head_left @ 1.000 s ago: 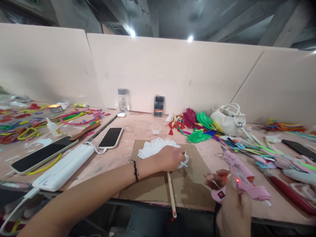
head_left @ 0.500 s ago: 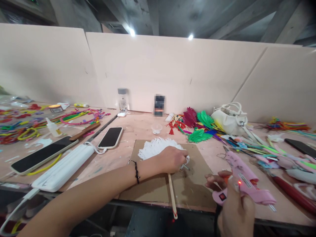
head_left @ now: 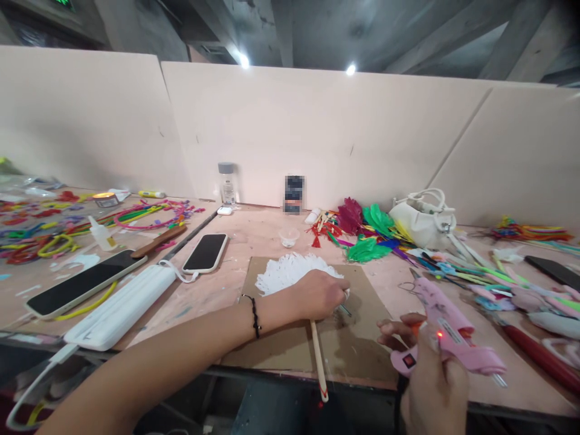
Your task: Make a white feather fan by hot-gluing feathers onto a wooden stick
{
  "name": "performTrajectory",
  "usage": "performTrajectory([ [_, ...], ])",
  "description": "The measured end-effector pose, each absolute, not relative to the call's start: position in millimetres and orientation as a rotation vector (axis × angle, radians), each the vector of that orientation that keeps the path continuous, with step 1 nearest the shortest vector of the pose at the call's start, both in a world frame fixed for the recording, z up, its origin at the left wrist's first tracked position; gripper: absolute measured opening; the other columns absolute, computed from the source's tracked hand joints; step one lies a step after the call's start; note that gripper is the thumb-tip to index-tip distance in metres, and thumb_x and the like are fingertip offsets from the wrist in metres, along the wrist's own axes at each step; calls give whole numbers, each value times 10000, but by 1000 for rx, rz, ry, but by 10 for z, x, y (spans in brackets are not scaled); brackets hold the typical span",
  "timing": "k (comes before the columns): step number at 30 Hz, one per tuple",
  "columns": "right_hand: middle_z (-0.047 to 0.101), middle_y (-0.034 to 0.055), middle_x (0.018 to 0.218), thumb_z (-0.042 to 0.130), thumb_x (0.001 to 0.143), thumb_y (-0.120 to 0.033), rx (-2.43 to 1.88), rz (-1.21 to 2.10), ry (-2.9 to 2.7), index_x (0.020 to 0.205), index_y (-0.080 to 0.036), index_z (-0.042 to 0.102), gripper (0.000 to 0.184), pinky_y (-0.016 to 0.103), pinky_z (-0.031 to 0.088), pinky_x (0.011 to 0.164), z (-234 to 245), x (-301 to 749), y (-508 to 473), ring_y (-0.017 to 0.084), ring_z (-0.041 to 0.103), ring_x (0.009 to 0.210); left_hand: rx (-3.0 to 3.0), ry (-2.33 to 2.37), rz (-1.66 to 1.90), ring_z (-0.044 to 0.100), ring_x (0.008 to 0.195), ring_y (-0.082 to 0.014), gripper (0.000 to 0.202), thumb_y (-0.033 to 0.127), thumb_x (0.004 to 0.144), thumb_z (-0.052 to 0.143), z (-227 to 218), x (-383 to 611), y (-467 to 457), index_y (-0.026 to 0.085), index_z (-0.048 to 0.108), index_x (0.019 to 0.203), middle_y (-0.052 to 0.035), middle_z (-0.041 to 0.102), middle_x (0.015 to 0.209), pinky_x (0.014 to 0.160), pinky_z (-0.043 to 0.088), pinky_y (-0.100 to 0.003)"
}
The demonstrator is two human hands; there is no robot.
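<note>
My right hand [head_left: 435, 374] is wrapped round the handle of a pink hot glue gun [head_left: 446, 326], its red light lit and a clear glue stick poking out behind. The nozzle points up and away, over the table. My left hand [head_left: 324, 294] is closed, knuckles up, over the right lower part of a white, feathery-edged fan [head_left: 290, 270]. A thin dark tip shows beside its fingers, but what they pinch is hidden. Below the hand runs the fan's wooden handle [head_left: 318, 362], past the table edge. Under the fan lies a brown cardboard sheet [head_left: 362, 344].
Coloured feathers [head_left: 369, 248] and a white handbag [head_left: 421, 220] are at the back right. Red-handled pliers [head_left: 539, 356] lie at the right. A small clear cup [head_left: 289, 237] stands behind the fan. Phones [head_left: 206, 252] and a white power strip [head_left: 120, 308] lie left.
My left hand has shifted very slightly on the fan, and the thin dark tip by its fingers shows more. The glue gun stays almost where it was.
</note>
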State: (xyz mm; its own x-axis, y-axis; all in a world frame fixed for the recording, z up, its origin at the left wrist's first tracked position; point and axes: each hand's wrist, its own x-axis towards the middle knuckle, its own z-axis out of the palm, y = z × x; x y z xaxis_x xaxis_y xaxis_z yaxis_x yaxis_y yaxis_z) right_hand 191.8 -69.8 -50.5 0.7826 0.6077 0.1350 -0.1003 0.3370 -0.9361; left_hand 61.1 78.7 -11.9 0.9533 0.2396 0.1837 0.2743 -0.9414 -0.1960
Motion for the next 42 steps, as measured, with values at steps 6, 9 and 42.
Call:
performTrajectory([
  [6, 706, 28, 756, 696, 847, -654, -1153, 494, -530, 955, -176, 614, 496, 235, 534, 631, -501, 1923, -705, 151, 654, 674, -2871, -404, -233, 663, 695, -203, 129, 89, 873, 566, -132, 595, 776, 154, 674, 842, -57, 695, 907, 526, 394, -313],
  [9, 709, 25, 758, 692, 850, -664, -1162, 502, -538, 953, -181, 621, 500, 224, 534, 638, -521, 1937, -710, 148, 655, 683, -2879, -465, -245, 667, 702, -195, 125, 105, 862, 575, -110, 587, 744, 161, 686, 874, -61, 704, 954, 545, 427, -295],
  [42, 693, -1, 712, 690, 872, -646, -1125, 497, -567, 985, -188, 606, 479, 241, 527, 617, -515, 1947, -711, 151, 641, 653, -3196, -471, -67, 681, 924, -177, 198, 132, 795, 788, 490, 39, 1278, 233, 787, 965, -28, 751, 1004, 736, 438, -242],
])
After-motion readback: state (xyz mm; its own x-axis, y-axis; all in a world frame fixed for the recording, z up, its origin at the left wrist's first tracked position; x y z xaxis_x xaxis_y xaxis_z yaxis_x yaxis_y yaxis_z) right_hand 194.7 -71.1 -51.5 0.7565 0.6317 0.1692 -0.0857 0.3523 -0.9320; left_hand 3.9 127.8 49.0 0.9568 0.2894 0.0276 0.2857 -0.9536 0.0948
